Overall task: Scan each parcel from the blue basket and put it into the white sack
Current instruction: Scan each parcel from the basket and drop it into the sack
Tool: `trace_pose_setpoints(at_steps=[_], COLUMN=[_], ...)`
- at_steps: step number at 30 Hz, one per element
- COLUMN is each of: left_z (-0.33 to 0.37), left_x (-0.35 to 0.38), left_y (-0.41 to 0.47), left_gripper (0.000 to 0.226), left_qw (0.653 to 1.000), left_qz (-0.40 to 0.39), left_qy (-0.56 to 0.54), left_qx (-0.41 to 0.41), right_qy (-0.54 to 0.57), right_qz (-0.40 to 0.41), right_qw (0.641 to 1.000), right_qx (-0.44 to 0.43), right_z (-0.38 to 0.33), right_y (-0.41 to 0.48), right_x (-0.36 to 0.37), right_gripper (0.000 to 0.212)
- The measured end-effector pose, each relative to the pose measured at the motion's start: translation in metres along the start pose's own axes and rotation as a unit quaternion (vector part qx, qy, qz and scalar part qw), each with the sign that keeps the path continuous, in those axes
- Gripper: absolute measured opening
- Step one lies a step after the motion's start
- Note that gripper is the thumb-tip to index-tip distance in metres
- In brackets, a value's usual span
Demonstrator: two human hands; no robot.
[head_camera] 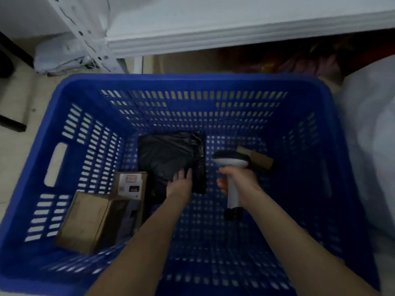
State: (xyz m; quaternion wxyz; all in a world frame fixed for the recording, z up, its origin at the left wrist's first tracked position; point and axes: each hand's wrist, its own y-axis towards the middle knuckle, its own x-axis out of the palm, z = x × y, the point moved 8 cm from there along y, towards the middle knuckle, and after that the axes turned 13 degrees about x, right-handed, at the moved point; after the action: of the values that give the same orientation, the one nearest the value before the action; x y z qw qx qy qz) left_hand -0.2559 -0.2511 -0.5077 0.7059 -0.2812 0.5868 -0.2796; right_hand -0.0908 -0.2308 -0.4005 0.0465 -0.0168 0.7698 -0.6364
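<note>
On the floor of the blue basket (192, 79), toward its far wall, lies a black plastic-wrapped parcel (168, 154), flat and crinkled; the left hand (181, 182) reaches down onto the parcel's near end, forearm running in from the near rim, palm down; its fingers (184, 174) are stretched out fairly straight and close side by side, resting on the black wrap rather than curled round it; the thumb is too dim to make out. Just right of the parcel the right hand (237, 178) is held above the basket floor, forearm coming in from the near right corner; its fingers are wrapped tight round the pale handle of a barcode scanner (232, 160), whose dark head points toward the far wall; the dark butt of the handle sticks out below the fist.

Behind the scanner head, by the right wall, sits a small brown carton (259, 160), partly hidden. Against the left wall a labelled box (131, 185) stands close beside the black parcel; a larger brown carton (85, 221) leans in the near left corner, touching the labelled box.

Outside the basket's right rim bulges the white sack (372, 150); beyond the far rim runs a white shelf edge (213, 41), with a slotted metal upright (89, 39) to its left.
</note>
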Motion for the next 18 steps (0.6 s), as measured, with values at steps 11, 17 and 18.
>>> trace_pose_setpoints(at_steps=[11, 17, 18], left_z=[0.002, -0.024, -0.027], left_x=[0.004, -0.064, -0.078], left_y=[0.058, -0.003, -0.018], left_gripper=[0.043, 0.035, 0.035], left_qw=[0.996, 0.900, 0.871], left_qz=[0.091, 0.270, 0.291], left_qy=[0.022, -0.341, -0.395], left_qx=[0.010, -0.017, -0.020], right_qy=[0.074, 0.068, 0.069], right_qz=[0.036, 0.007, -0.003], right_qw=[0.996, 0.994, 0.992], right_qx=[-0.035, -0.091, -0.104], right_z=[0.022, 0.001, -0.003], right_y=[0.055, -0.010, -0.028], right_x=[-0.023, -0.015, -0.014], right_gripper=[0.019, 0.015, 0.015])
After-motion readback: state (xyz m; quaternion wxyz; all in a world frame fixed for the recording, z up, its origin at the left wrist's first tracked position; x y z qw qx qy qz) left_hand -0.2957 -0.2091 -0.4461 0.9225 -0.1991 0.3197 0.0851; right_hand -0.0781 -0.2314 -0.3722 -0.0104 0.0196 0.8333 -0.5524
